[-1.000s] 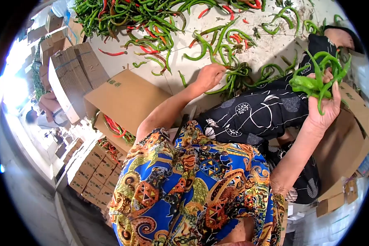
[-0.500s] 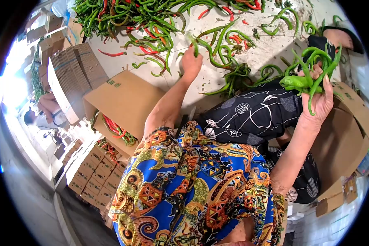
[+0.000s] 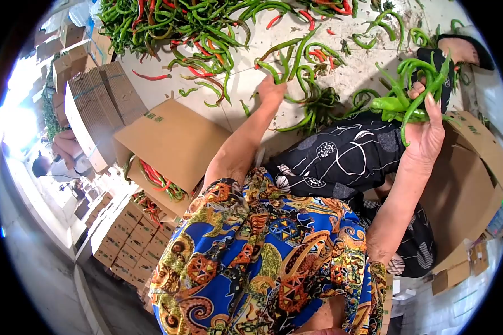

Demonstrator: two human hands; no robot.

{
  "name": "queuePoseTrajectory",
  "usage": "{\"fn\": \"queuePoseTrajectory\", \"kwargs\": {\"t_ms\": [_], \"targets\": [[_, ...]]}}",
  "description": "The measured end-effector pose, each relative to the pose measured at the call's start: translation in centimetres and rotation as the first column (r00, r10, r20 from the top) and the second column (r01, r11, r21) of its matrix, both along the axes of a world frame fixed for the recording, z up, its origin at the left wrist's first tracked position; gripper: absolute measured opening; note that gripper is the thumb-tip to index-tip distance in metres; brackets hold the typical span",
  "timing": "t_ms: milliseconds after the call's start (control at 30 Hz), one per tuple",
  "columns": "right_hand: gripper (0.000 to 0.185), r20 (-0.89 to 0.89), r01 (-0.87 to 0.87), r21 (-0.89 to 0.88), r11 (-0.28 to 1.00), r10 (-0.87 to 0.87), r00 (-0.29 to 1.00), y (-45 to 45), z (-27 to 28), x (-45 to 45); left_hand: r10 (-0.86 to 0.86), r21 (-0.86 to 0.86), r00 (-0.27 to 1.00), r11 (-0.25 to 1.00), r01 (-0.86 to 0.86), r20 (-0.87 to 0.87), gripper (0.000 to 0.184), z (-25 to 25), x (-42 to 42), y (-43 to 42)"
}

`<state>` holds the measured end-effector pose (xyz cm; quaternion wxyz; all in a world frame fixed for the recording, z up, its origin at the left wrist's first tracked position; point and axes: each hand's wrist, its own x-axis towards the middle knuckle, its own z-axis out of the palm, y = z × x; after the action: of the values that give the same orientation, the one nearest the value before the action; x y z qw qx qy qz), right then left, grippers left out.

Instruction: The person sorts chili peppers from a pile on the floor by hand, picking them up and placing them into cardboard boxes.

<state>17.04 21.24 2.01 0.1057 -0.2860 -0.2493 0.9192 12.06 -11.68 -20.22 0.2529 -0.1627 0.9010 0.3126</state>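
Note:
On the right, my right hand (image 3: pixel 427 131) is closed around a bunch of long green chili peppers (image 3: pixel 416 92), its thumb pressed along them. My left hand (image 3: pixel 271 91) reaches to the floor at the upper middle, fingers closed at the ends of green chili peppers (image 3: pixel 285 66); the fingertips are partly hidden. Just beyond it lie loose curved green chilies (image 3: pixel 302 50) and a few red pieces. A darker, wilted-looking clump of chilies (image 3: pixel 321 106) rests to the right of the left hand.
A large heap of green and red chilies (image 3: pixel 167 25) covers the floor at the top left. An open carton (image 3: pixel 173 137) with red and green chilies stands at left, another open box (image 3: pixel 458 184) at right. Flattened cardboard (image 3: pixel 103 92), stacked cartons (image 3: pixel 134 234) and another person (image 3: pixel 64 159) are farther left.
My left hand has moved slightly right and down, now at different green chilies on the floor. My right hand has shifted a little left with its bunch.

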Motion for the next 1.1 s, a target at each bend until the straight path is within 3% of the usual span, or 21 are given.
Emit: {"fn": "queuePoseTrajectory", "kwargs": {"t_ms": [67,100,133,200,333,400,433,467,500,533,667,733,800,867,933,1000,1067,1100], "targets": [[0.038,0.032,0.015,0.001,1.000,-0.015,0.999,0.2,-0.1,0.2,0.203,0.290,0.974,0.931,-0.223,0.098,0.019,-0.5,0.4,-2.2],[0.037,0.026,0.005,0.002,1.000,-0.005,1.000,0.3,-0.2,0.2,0.322,0.414,0.926,0.829,-0.376,0.197,0.018,1.5,0.2,-2.5],[0.036,0.089,-0.005,0.017,1.000,0.004,0.996,0.2,-0.3,0.0,0.377,0.404,0.892,0.797,-0.450,0.249,0.025,5.6,-0.6,-1.3],[0.036,0.210,-0.031,0.048,0.998,0.020,0.978,0.1,-0.5,-0.3,0.254,0.435,0.956,0.851,-0.293,0.147,0.025,8.4,-1.3,-1.1],[0.040,0.379,-0.291,0.249,0.924,0.184,0.907,-1.4,-2.1,-2.2,-0.162,0.377,0.984,0.909,0.177,-0.071,0.038,16.6,-4.2,6.1],[0.048,0.383,-0.329,0.275,0.903,0.211,0.899,-2.2,-2.2,-2.4,-0.393,0.293,0.831,0.803,0.519,-0.393,0.031,20.1,-4.3,10.5],[0.051,0.341,-0.324,0.252,0.912,0.230,0.911,-2.8,-1.6,-2.5,-0.399,0.328,0.747,0.716,0.617,-0.532,0.035,19.6,-3.8,12.5],[0.053,0.300,-0.321,0.228,0.919,0.247,0.921,-3.2,-1.3,-2.5,-0.483,0.260,0.722,0.710,0.654,-0.495,0.038,20.6,-3.1,14.5],[0.057,0.297,-0.304,0.324,0.896,0.209,0.932,-3.3,-1.9,-2.3,-0.488,0.249,0.744,0.732,0.634,-0.456,0.040,21.1,-2.2,16.1],[0.055,0.353,-0.315,0.342,0.885,0.189,0.916,-2.9,-1.5,-2.3,-0.495,0.229,0.686,0.696,0.681,-0.534,0.039,20.6,-1.4,17.0],[0.041,0.412,-0.297,0.285,0.911,0.163,0.896,-2.0,-1.4,-2.1,-0.555,0.400,0.695,0.570,0.718,-0.456,0.049,21.7,-1.9,16.0],[0.039,0.413,-0.285,0.265,0.921,0.159,0.897,-1.9,-1.9,-2.2,-0.515,0.700,0.819,0.487,0.522,-0.253,0.056,19.8,-3.7,13.8],[0.037,0.324,-0.186,0.261,0.947,0.096,0.941,-1.4,-1.5,-2.1,-0.430,0.576,0.876,0.667,0.472,-0.220,0.062,15.8,-6.5,10.2],[0.036,0.257,-0.044,0.088,0.995,0.020,0.966,-0.3,-1.4,-1.9,-0.414,0.138,0.821,0.856,0.498,-0.394,0.062,6.6,-8.1,5.2],[0.036,0.245,0.096,0.015,0.995,-0.096,0.965,0.4,-1.3,-1.5,-0.486,-0.154,0.815,0.873,0.462,-0.316,0.064,1.8,-7.6,1.8],[0.038,0.214,0.125,-0.060,0.990,-0.109,0.971,0.5,-1.1,-1.4,-0.625,-0.399,0.724,0.767,0.502,-0.292,0.064,-0.5,-5.0,2.3],[0.040,0.198,0.137,-0.075,0.988,-0.120,0.973,0.5,-1.2,-1.4,-0.576,-0.220,0.797,0.813,0.538,-0.180,0.058,2.5,-3.2,7.2],[0.041,0.191,0.144,-0.081,0.986,-0.127,0.973,0.5,-1.1,-1.4,-0.625,-0.194,0.724,0.780,0.595,-0.292,0.049,0.5,-1.4,8.7]]}}
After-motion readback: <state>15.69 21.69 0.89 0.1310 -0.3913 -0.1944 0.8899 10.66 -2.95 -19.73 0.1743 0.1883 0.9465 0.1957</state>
